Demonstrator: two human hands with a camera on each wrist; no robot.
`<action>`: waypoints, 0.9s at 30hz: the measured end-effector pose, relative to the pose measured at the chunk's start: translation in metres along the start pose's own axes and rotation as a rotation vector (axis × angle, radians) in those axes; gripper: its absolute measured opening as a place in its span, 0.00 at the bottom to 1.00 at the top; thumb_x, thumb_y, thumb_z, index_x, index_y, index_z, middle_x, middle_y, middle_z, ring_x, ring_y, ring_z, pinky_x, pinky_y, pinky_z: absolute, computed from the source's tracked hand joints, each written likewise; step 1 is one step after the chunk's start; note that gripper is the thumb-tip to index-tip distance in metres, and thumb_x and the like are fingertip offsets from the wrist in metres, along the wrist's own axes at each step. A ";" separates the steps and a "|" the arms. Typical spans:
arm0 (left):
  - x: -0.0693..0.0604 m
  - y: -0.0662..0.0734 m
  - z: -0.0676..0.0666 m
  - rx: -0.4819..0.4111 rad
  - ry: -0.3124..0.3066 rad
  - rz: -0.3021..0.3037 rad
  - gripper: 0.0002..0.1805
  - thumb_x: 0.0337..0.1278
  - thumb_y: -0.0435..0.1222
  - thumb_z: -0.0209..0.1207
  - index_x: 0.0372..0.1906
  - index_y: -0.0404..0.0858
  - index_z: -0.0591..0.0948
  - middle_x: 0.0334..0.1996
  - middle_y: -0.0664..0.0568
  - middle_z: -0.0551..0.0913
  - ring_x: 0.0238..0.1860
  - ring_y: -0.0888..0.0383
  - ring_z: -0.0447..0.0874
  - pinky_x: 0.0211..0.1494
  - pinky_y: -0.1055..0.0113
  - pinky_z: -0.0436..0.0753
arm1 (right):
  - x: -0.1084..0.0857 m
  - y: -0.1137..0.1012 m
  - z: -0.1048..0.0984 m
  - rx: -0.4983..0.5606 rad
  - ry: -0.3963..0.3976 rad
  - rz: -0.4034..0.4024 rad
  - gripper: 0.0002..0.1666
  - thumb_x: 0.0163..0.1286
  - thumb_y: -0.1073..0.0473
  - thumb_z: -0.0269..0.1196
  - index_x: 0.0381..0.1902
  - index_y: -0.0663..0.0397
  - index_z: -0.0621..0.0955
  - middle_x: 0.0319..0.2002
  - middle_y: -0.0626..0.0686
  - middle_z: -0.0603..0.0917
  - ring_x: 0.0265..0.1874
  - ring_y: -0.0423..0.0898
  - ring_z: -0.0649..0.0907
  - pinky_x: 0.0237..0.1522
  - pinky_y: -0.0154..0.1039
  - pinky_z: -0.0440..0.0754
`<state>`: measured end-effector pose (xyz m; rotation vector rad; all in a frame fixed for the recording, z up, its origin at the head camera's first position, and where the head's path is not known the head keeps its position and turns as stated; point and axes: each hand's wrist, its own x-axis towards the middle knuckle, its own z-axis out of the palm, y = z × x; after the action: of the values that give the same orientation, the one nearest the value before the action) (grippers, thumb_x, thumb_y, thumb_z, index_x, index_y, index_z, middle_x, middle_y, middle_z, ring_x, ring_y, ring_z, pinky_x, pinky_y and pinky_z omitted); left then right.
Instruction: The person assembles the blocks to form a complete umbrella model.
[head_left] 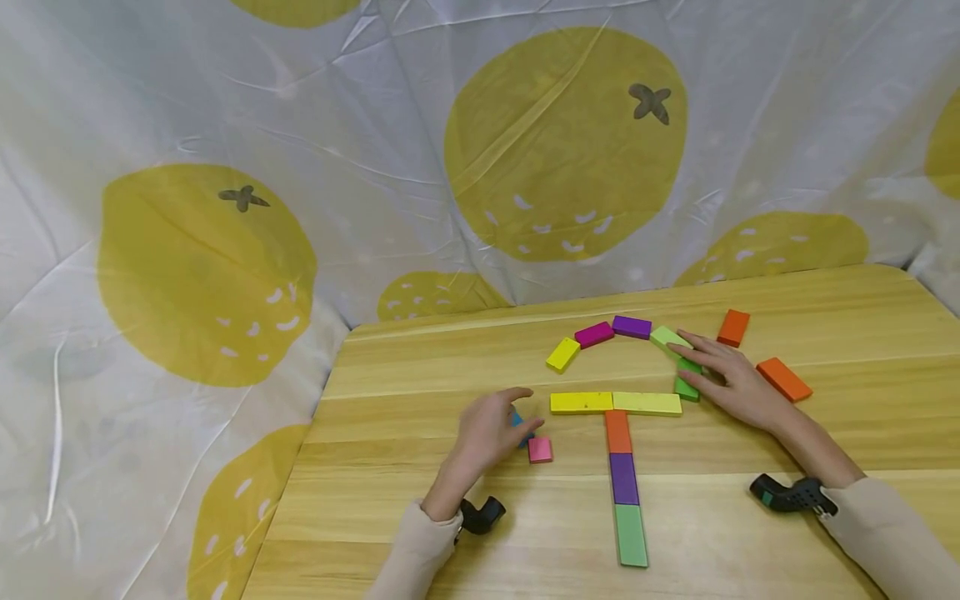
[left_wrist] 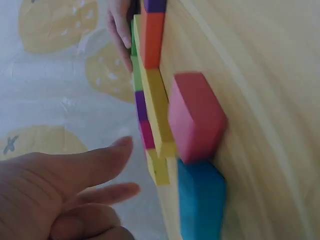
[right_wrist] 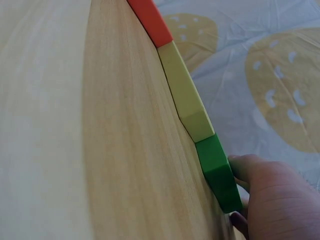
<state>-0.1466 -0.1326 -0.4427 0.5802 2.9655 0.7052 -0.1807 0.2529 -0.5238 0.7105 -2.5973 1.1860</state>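
Observation:
My left hand [head_left: 487,429] hovers by a blue block [head_left: 517,421], thumb and fingers apart; a pink block [head_left: 540,451] lies beside it. In the left wrist view, the left hand [left_wrist: 75,185] is clear of both the blue block [left_wrist: 200,200] and the pink block [left_wrist: 195,117]. My right hand [head_left: 738,387] has its fingers stretched over the dark green block [head_left: 687,379] and the light green block [head_left: 667,338], which end an arc. The right wrist view shows the right hand's thumb touching the dark green block [right_wrist: 217,172].
The arc continues with purple [head_left: 632,327], magenta [head_left: 595,335] and yellow [head_left: 563,354] blocks. Below it, two yellow bars [head_left: 581,403] top a column of orange, purple and green [head_left: 631,535] blocks. Two orange blocks [head_left: 784,379] lie at the right. Patterned cloth [head_left: 375,167] hangs behind.

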 end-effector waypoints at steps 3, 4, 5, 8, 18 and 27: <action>0.011 0.020 0.006 0.044 0.031 0.104 0.20 0.61 0.43 0.72 0.56 0.42 0.88 0.13 0.64 0.59 0.16 0.69 0.54 0.19 0.76 0.52 | 0.000 0.001 0.000 -0.001 0.000 0.000 0.28 0.75 0.61 0.64 0.72 0.54 0.77 0.75 0.69 0.67 0.72 0.77 0.65 0.63 0.79 0.62; 0.016 0.028 0.009 0.059 0.022 0.134 0.19 0.62 0.43 0.71 0.56 0.43 0.88 0.13 0.63 0.58 0.16 0.68 0.53 0.19 0.75 0.52 | 0.000 0.001 0.000 -0.003 0.000 -0.001 0.28 0.75 0.61 0.64 0.72 0.54 0.77 0.75 0.69 0.67 0.72 0.77 0.65 0.62 0.79 0.62; 0.020 0.035 0.012 0.075 0.003 0.160 0.19 0.63 0.44 0.71 0.57 0.44 0.88 0.13 0.63 0.58 0.16 0.68 0.52 0.20 0.76 0.52 | 0.000 0.001 0.000 -0.002 0.000 0.000 0.28 0.75 0.61 0.64 0.72 0.54 0.77 0.75 0.69 0.67 0.72 0.77 0.65 0.63 0.79 0.62; 0.034 0.054 0.022 0.123 -0.106 0.206 0.23 0.65 0.48 0.69 0.62 0.46 0.86 0.15 0.62 0.57 0.17 0.67 0.53 0.20 0.75 0.53 | 0.000 0.001 0.000 0.004 -0.002 0.006 0.28 0.75 0.61 0.64 0.72 0.54 0.77 0.75 0.69 0.67 0.72 0.77 0.64 0.63 0.80 0.60; 0.055 0.073 0.045 0.224 -0.302 0.198 0.39 0.55 0.58 0.71 0.71 0.51 0.78 0.23 0.60 0.66 0.25 0.65 0.63 0.26 0.74 0.62 | 0.000 0.000 0.001 0.009 -0.005 0.017 0.28 0.75 0.60 0.64 0.71 0.54 0.77 0.75 0.69 0.68 0.72 0.77 0.64 0.64 0.79 0.60; 0.052 0.073 0.047 0.231 -0.272 0.202 0.38 0.56 0.59 0.70 0.71 0.50 0.79 0.20 0.60 0.62 0.22 0.65 0.59 0.23 0.73 0.57 | 0.001 0.002 -0.001 0.007 -0.018 0.028 0.28 0.76 0.60 0.63 0.72 0.54 0.77 0.76 0.68 0.66 0.73 0.77 0.64 0.64 0.79 0.61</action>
<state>-0.1640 -0.0327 -0.4501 0.9191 2.7733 0.2639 -0.1825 0.2546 -0.5237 0.6912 -2.6275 1.2026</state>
